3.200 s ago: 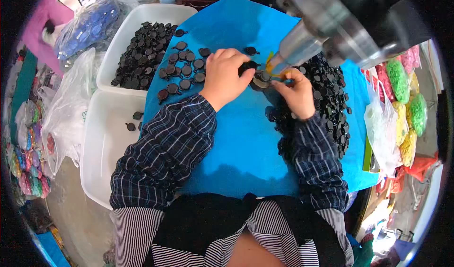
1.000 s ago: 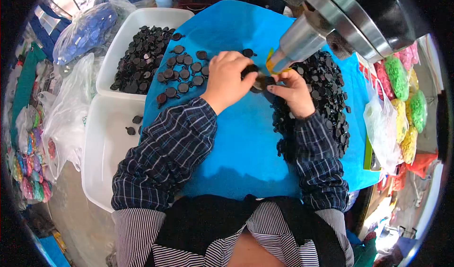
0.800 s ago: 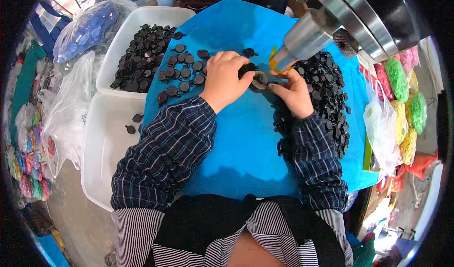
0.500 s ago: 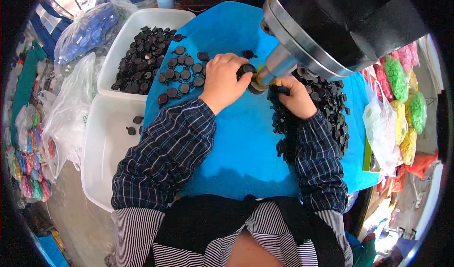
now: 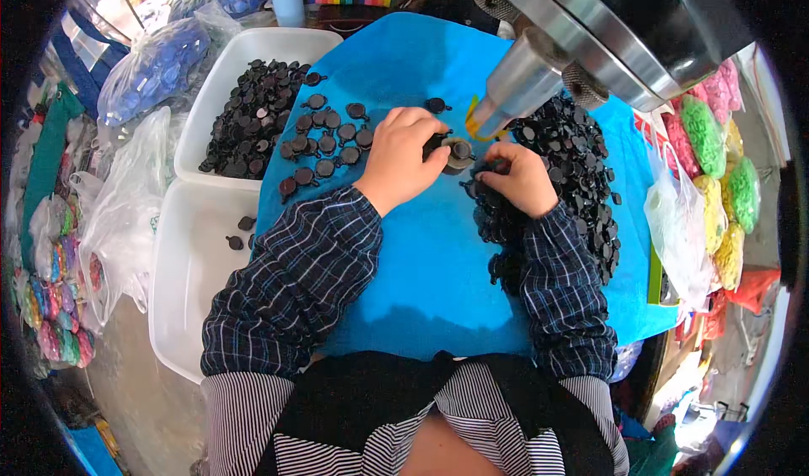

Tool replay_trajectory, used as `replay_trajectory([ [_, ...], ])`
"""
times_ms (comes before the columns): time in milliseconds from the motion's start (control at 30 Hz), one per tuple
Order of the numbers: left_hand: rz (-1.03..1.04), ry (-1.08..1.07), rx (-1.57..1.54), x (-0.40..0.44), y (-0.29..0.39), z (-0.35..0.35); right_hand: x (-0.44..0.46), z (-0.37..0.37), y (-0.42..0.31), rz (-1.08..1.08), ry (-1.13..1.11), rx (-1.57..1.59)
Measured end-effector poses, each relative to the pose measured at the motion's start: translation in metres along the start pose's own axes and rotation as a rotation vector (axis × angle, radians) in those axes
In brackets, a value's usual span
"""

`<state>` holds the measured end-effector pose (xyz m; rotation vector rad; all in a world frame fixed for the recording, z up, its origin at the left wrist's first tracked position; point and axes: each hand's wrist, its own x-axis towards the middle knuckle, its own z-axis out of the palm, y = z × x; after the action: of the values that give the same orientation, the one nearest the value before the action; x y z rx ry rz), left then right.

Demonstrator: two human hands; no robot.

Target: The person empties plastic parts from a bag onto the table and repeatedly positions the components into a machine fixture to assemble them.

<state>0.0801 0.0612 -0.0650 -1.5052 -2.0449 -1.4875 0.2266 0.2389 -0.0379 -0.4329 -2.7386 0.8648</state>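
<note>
My left hand (image 5: 402, 157) is closed around a small black round cap (image 5: 432, 145), just left of a metal die (image 5: 458, 155) on the blue sheet. My right hand (image 5: 524, 181) sits to the right of the die. Its thumb and fingertips pinch another black tabbed cap (image 5: 489, 171), partly covered by the fingers. Above the die hangs the press's metal ram (image 5: 524, 75), with a gap beneath it and something yellow (image 5: 476, 122) around its tip. A large heap of black caps (image 5: 581, 181) lies beside and beyond my right hand.
Several loose caps (image 5: 326, 145) are spread left of my left hand. One white bin (image 5: 190, 139) holds a pile of caps; a nearer white bin (image 5: 181, 295) holds a few. Bags of coloured pieces (image 5: 716, 172) hang at the right. The blue sheet (image 5: 421, 265) covers the table.
The press ram has risen off the die, leaving its top in view. My right hand has shifted slightly left and down, and a cap now shows in its pinch. My left hand has barely moved.
</note>
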Motion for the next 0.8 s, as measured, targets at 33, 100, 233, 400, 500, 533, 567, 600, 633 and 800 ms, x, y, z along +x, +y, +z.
replay_trajectory([
  [33, 0.002, 0.001, 0.001, 0.001, 0.000, 0.000, 0.000, -0.002, 0.000, 0.030, -0.013, -0.002],
  [100, 0.017, 0.001, -0.020, 0.000, 0.001, 0.000, 0.000, -0.003, 0.002, 0.091, -0.043, -0.003],
  [233, 0.113, 0.015, 0.016, 0.001, 0.006, 0.009, 0.001, 0.001, 0.018, 0.152, 0.100, 0.661],
  [400, 0.028, -0.020, 0.079, 0.003, 0.002, 0.001, 0.004, 0.007, 0.004, 0.129, 0.078, 1.019],
  [500, -0.026, 0.017, 0.089, 0.002, -0.004, 0.000, 0.010, 0.030, 0.010, -0.030, 0.092, 0.988],
  [533, -0.048, 0.037, 0.090, 0.002, -0.006, 0.001, 0.010, 0.032, 0.012, -0.031, 0.091, 0.988],
  [567, -0.049, 0.037, 0.090, 0.002, -0.005, 0.000, 0.010, 0.032, 0.014, -0.035, 0.103, 0.904],
  [600, -0.051, 0.039, 0.092, 0.002, -0.005, 0.000, 0.010, 0.032, 0.016, -0.040, 0.115, 0.820],
  [633, -0.053, 0.040, 0.095, 0.002, -0.004, 0.000, 0.010, 0.031, 0.017, -0.044, 0.126, 0.736],
  [800, -0.070, 0.035, 0.098, 0.000, -0.006, 0.000, -0.017, -0.017, -0.016, -0.200, 0.028, -0.157],
])
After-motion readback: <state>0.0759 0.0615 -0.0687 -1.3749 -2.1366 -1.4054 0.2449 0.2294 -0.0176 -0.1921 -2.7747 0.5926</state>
